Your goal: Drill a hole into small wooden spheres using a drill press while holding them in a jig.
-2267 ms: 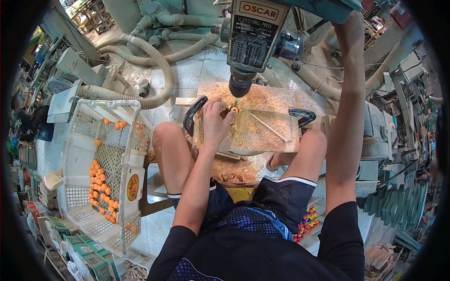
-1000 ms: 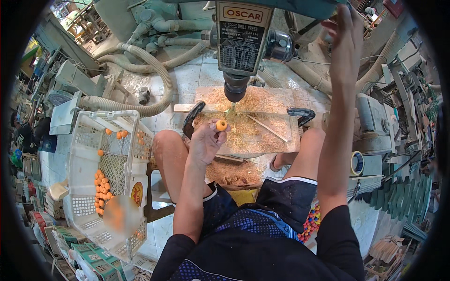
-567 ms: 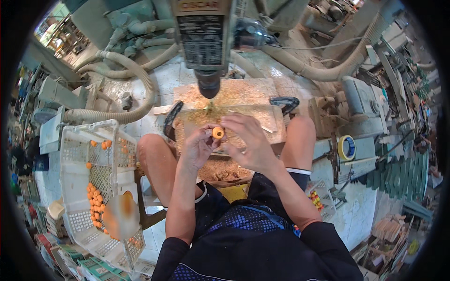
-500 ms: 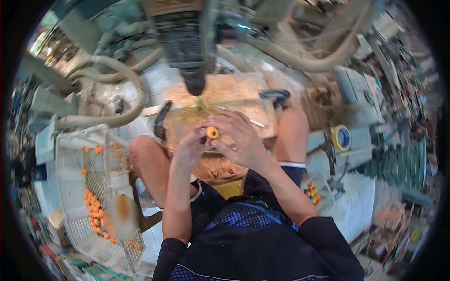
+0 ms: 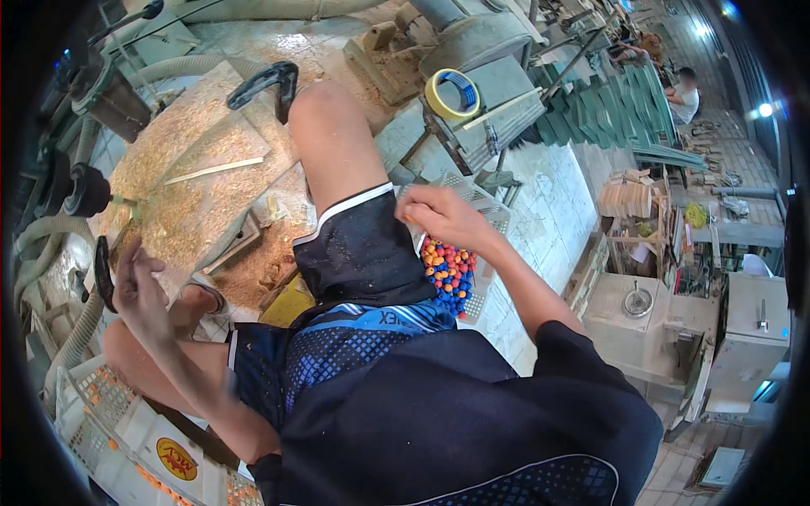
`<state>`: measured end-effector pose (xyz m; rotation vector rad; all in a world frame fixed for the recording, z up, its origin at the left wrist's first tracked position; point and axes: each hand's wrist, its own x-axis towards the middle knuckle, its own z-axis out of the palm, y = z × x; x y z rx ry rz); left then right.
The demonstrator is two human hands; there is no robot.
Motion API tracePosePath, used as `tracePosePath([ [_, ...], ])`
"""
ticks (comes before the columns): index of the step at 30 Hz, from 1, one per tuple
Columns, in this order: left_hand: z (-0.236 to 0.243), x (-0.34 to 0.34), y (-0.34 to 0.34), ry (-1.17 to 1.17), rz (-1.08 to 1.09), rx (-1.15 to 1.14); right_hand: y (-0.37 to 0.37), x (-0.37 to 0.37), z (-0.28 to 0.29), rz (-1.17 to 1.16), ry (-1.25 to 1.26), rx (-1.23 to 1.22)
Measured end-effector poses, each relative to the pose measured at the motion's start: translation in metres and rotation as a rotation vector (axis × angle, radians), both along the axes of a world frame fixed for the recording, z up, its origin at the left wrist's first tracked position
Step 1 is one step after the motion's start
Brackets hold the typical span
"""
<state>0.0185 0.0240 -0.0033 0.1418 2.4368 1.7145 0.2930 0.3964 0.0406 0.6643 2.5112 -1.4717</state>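
My right hand [image 5: 443, 217] is closed on a small orange bead, mostly hidden by the fingers, above a white mesh crate [image 5: 494, 218] beside my right thigh. Red, orange and blue beads [image 5: 449, 270] lie heaped in that crate. My left hand [image 5: 137, 282] is open and empty at the near left of a board [image 5: 194, 143] covered in wood shavings, close to a black clamp [image 5: 105, 274]. The drill press chuck [image 5: 89, 190], with its bit, hangs over the board. Another white crate [image 5: 126, 413] with orange pieces is at the lower left.
A second clamp [image 5: 257, 80] grips the board's far end. A tape roll [image 5: 434, 97] sits on a machine table at the upper right. Hoses [image 5: 46, 244] run along the left. Green panels [image 5: 616, 110] and seated people [image 5: 683, 97] are farther right, with wooden offcuts [image 5: 624, 194].
My view has swung to the right. The hands have separated: the right one took the orange bead over to the crate of coloured beads, and the left hand let go.
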Motion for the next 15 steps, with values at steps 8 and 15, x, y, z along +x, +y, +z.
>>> tracePosePath([
  [8, -0.017, -0.011, 0.001, 0.196, 0.122, 0.055, 0.055, 0.119, -0.078, 0.096, -0.669, 0.409],
  [15, -0.008, -0.002, 0.007, 0.176, 0.203, 0.035, 0.017, 0.047, -0.031, -0.046, 0.009, 0.220],
])
